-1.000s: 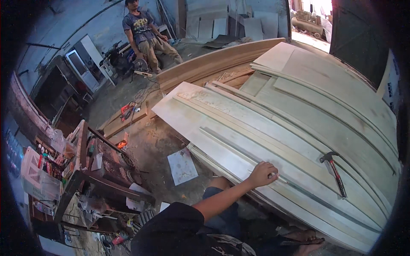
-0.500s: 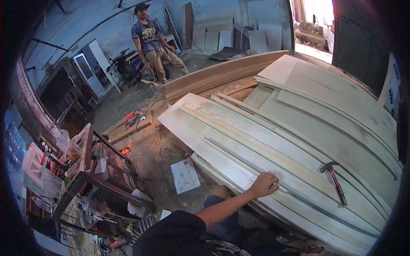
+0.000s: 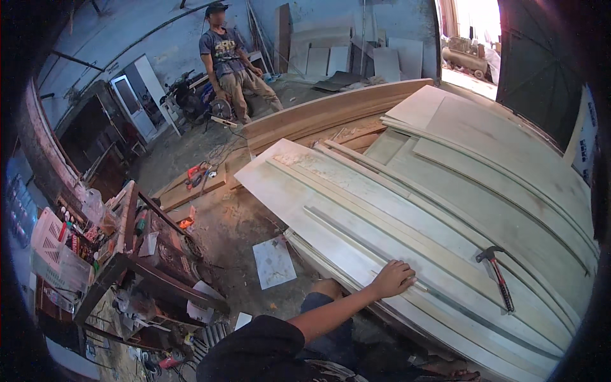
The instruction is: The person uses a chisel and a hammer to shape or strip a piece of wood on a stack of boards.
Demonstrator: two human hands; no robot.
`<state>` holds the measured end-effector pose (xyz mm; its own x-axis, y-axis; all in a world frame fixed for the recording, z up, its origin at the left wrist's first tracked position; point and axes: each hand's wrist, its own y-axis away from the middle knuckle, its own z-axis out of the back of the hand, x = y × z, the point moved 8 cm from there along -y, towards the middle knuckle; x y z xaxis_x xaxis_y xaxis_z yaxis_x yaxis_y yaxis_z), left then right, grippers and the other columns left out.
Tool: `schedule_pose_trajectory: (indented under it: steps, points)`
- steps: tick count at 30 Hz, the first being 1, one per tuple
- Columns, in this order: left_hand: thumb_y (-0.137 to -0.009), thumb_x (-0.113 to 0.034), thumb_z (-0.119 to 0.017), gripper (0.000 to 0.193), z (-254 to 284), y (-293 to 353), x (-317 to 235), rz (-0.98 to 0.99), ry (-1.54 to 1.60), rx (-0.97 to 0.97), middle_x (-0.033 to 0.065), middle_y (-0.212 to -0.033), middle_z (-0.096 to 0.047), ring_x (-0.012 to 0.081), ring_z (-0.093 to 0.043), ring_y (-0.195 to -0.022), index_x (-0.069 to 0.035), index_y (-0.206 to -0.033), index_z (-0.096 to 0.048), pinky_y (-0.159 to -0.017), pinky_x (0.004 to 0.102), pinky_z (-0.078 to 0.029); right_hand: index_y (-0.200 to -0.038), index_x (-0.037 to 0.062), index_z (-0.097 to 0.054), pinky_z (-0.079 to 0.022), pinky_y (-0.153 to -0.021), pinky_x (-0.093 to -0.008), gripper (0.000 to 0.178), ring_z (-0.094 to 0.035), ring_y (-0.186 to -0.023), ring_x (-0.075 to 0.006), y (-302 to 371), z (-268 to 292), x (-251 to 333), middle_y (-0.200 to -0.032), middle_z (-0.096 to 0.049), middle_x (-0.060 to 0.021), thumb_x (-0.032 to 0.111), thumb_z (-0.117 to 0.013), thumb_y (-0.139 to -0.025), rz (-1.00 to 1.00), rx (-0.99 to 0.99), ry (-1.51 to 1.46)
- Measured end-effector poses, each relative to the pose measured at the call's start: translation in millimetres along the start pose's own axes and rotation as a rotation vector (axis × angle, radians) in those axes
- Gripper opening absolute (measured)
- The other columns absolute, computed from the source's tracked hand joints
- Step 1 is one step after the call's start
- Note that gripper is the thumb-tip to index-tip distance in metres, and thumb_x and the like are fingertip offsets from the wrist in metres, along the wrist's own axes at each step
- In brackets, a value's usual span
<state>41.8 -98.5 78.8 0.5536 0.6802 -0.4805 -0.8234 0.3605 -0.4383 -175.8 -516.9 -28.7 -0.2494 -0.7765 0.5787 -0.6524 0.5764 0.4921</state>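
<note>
My left hand (image 3: 394, 279) rests on a stack of pale panels, its fingers curled down over a thin wooden strip (image 3: 328, 227). The strip lies lengthwise along the white top panel (image 3: 299, 209) and runs under the palm. Low in the picture, in shadow beside the stack's near edge, my right hand (image 3: 459, 373) shows only in part; its fingers are too dark to read. A claw hammer (image 3: 497, 277) with a dark head and a red and black handle lies on the panels, to the right of my left hand.
More boards (image 3: 496, 137) are piled at the back right, with a long brown plank (image 3: 337, 105) behind. A person (image 3: 230, 70) is at the far wall. On the left stands a cluttered wooden frame (image 3: 172, 280). A red power tool (image 3: 194, 176) and a white sheet (image 3: 274, 263) lie lower down.
The view has shifted very slightly. My left hand stays at nearly the same spot on the strip, and the hammer lies as before.
</note>
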Motion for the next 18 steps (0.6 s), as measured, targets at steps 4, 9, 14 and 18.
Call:
schedule_pose_trajectory:
  steps: [4, 9, 14, 18]
  points:
    - [-0.095, -0.031, -0.055, 0.025, 0.0, 0.8, -0.9, 0.010, -0.020, -0.006, 0.0095, -0.088, -0.059, 0.0283, -0.057, -0.091, -0.008, -0.095, -0.063, -0.083, 0.0410, -0.040, -0.095, 0.0041, -0.051, -0.043, -0.054, -0.0300, 0.043, -0.050, -0.061, -0.0172, -2.5, 2.8, -0.6, -0.076, -0.057, -0.0081, 0.040, -0.070, -0.079, -0.002, 0.004, 0.001]
    - [-0.094, -0.032, -0.055, 0.026, -2.6, 0.4, -0.1, 0.033, -0.013, 0.039, 0.0098, -0.089, -0.059, 0.0286, -0.056, -0.093, -0.007, -0.095, -0.063, -0.084, 0.0416, -0.040, -0.098, 0.0029, -0.050, -0.044, -0.056, -0.0302, 0.046, -0.051, -0.063, -0.0172, -5.3, 4.8, -3.1, -0.078, -0.058, -0.0088, 0.035, -0.075, -0.077, -0.011, 0.024, -0.006]
    - [-0.094, -0.032, -0.057, 0.026, -0.6, -0.1, -0.4, 0.025, -0.004, 0.014, 0.0095, -0.087, -0.059, 0.0286, -0.056, -0.091, -0.007, -0.094, -0.063, -0.084, 0.0413, -0.040, -0.101, 0.0017, -0.050, -0.045, -0.057, -0.0304, 0.050, -0.052, -0.064, -0.0172, -6.3, 6.6, -3.0, -0.080, -0.059, -0.0096, 0.031, -0.079, -0.074, -0.020, 0.047, -0.014]
    - [-0.093, -0.032, -0.058, 0.026, 7.5, -1.1, -2.7, 0.008, 0.004, -0.018, 0.0092, -0.086, -0.059, 0.0286, -0.056, -0.090, -0.007, -0.093, -0.064, -0.083, 0.0406, -0.040, -0.104, 0.0007, -0.050, -0.046, -0.058, -0.0306, 0.054, -0.052, -0.066, -0.0171, -7.3, 8.8, -2.5, -0.082, -0.060, -0.0102, 0.028, -0.083, -0.072, -0.029, 0.106, -0.032]
